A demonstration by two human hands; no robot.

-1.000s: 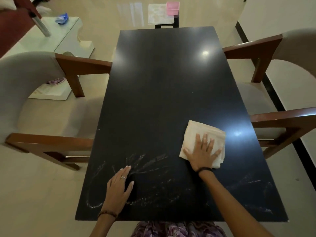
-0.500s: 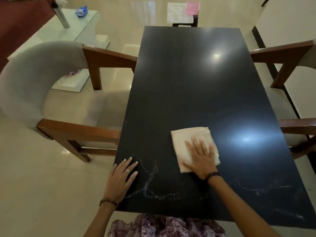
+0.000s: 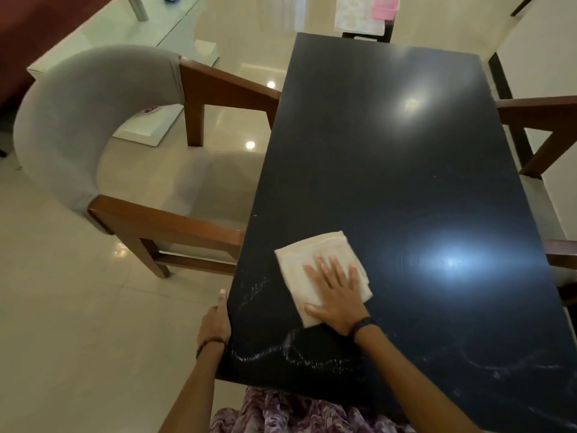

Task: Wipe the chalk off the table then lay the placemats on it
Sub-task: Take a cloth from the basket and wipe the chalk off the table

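Chalk (image 3: pixel 281 354) streaks the near end of the black table (image 3: pixel 390 170), a pale line running along the near edge and a fainter smear up by the left corner, with more faint marks off to the right. We press our right hand (image 3: pixel 335 295) flat on the folded cream cloth (image 3: pixel 312 260), fingers straight and spread, nothing clenched. Our left hand (image 3: pixel 215 323) rests against the table's left edge; whether its fingers curl under the rim we cannot tell.

We judge the wiping only partly done. The main risk is that a dry cloth drags chalk dust about instead of lifting it, leaving a grey haze on so dark and glossy a top. Glare from the ceiling lights could hide such a haze, so we might take a patch for clean when it is not. The line close to the near edge is easy to miss, and a stroke carried past the rim would push dust onto our patterned clothing (image 3: pixel 281 414). With only an open palm on it, the cloth may also slip or unfold.

What look like the placemats (image 3: pixel 357 14) lie on a small stand beyond the far end of the table, well apart from our hands.
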